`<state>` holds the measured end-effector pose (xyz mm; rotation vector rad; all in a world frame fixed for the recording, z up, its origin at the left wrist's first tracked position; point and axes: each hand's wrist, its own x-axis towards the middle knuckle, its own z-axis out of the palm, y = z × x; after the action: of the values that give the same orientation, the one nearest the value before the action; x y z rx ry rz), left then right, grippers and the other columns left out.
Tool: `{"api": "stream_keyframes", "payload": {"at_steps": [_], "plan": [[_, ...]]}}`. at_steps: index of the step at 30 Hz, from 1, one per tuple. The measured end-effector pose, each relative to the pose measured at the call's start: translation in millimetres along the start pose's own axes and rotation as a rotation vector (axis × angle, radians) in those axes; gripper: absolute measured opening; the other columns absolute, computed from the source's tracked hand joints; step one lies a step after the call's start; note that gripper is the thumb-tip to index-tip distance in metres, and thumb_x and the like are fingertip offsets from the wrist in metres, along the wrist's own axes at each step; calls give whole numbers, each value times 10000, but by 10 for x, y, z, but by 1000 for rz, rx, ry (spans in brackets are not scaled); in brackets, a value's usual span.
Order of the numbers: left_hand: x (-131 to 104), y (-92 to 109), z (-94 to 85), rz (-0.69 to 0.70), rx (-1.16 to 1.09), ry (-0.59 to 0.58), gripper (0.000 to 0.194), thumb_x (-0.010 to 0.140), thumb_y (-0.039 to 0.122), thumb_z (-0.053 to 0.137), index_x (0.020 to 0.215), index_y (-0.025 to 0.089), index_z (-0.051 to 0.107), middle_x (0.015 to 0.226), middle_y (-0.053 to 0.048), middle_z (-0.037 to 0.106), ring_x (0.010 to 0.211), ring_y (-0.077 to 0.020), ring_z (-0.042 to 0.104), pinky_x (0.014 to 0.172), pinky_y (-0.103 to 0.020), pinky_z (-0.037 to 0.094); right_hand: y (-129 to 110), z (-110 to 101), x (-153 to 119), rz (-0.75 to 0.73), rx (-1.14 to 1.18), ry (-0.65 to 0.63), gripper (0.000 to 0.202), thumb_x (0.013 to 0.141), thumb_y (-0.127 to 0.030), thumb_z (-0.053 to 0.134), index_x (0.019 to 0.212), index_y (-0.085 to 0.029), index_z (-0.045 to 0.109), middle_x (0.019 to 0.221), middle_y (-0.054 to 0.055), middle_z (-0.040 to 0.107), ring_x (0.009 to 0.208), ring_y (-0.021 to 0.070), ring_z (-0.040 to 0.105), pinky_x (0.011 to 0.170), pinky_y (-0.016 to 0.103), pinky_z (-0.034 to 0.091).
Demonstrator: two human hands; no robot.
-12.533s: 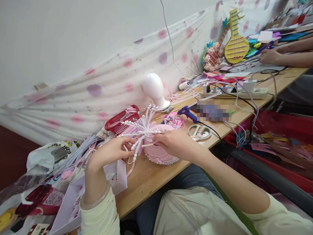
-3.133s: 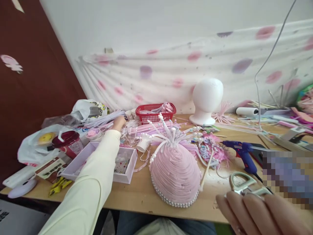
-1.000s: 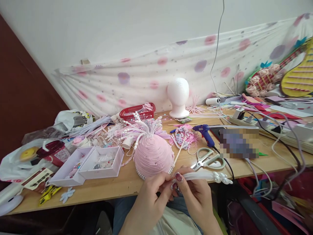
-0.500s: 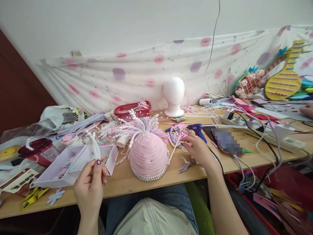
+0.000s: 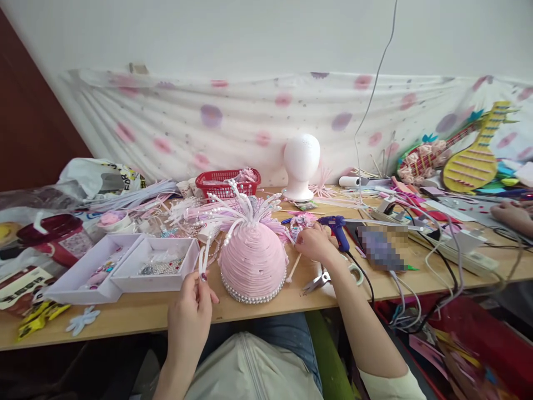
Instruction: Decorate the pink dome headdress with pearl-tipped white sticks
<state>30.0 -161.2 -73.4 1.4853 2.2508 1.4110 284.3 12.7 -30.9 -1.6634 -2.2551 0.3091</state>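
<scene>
My left hand [image 5: 192,303] pinches a white pipe-cleaner stem [image 5: 203,256], held upright left of the pink dome. That dome-shaped hat [image 5: 252,261] is wrapped in pink cord, with silver beads round its rim and white pearl-tipped stems [image 5: 239,208] spraying from its top. My right hand [image 5: 314,244] is closed, right of the hat, by a pink beaded ornament [image 5: 303,220]. Its fingertips are hidden, and what they hold cannot be made out. A pale stick [image 5: 295,268] sticks out below it. Pliers [image 5: 317,282] lie beneath the right wrist; a blue glue gun [image 5: 336,229] lies beside it.
White trays [image 5: 156,280] of beads stand left. Behind are a red basket [image 5: 227,186] and a white foam head [image 5: 302,166]. A phone [image 5: 381,247], power strips [image 5: 462,244] and cables crowd the right. Another person's hand [image 5: 514,214] shows at the far right.
My left hand has moved right with the white stem, from before the trays to beside the hat. My right hand has shifted slightly left, nearer the hat. The view has turned a little.
</scene>
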Motion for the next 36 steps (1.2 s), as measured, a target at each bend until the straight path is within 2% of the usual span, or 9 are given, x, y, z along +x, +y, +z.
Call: {"api": "stream_keyframes", "payload": {"at_steps": [6,11,16,20,23,25,27,31,36], "plan": [[145,-91,98,0,244,-104,229,862,251,401,917,186,614,595,-49,694,578,-226,670,549,-282,408,92,-144,9,66,477,67,209,737,-344,586,614,-176,598,587,12,556,622,170,506,621,297,362],[229,-85,136,40,314,-142,292,890,286,423,1017,161,654,856,-116,762,758,-268,715,620,-307,450,73,-213,-3,115,970,89,305,704,-496,604,698,-194,563,613,-4,527,574,126,486,550,260,398],[208,-40,67,41,428,-230,306,919,336,426,992,197,688,794,-88,756,700,-284,699,565,-318,426,-72,-252,-119,126,1379,49,325,652,-457,717,669,-210,507,571,-50,468,521,86,446,525,229,427],[49,4,4,152,473,-7,253,902,318,493,1012,203,691,853,-75,743,685,-245,679,529,-292,397,-170,-222,-269,182,1899,-75,287,618,-274,808,687,-189,543,568,-81,483,505,50,435,517,175,421],[-110,124,-41,340,380,203,174,892,281,543,943,205,691,872,-44,721,643,-169,641,527,-256,378,-235,-188,-387,179,2008,-126,252,638,-234,812,697,-187,572,563,-77,517,523,59,468,542,187,435],[-174,294,-65,466,214,250,147,897,275,567,878,202,693,780,-18,689,595,-120,601,544,-226,392,-304,-166,-473,146,2004,-159,200,676,-237,792,720,-193,603,576,-60,554,554,81,506,575,215,448],[-181,531,-68,536,-24,101,162,909,254,553,847,189,688,750,-16,672,577,-101,573,593,-209,438,-400,-142,-564,103,1987,-200,148,709,-247,766,757,-199,635,630,-33,611,615,110,555,618,244,459],[-78,998,25,336,-414,-280,252,923,354,533,1021,192,699,840,-40,704,649,-123,611,591,-214,483,-620,-99,-727,39,1989,-299,144,720,-278,756,804,-194,673,760,1,677,722,138,601,689,271,468],[-23,1161,171,110,-738,-578,324,897,437,569,986,164,719,675,-25,665,517,-96,555,465,-182,437,-735,-66,-828,-78,1971,-372,210,723,-322,771,670,-182,625,601,-41,561,507,89,485,555,252,422]]}}
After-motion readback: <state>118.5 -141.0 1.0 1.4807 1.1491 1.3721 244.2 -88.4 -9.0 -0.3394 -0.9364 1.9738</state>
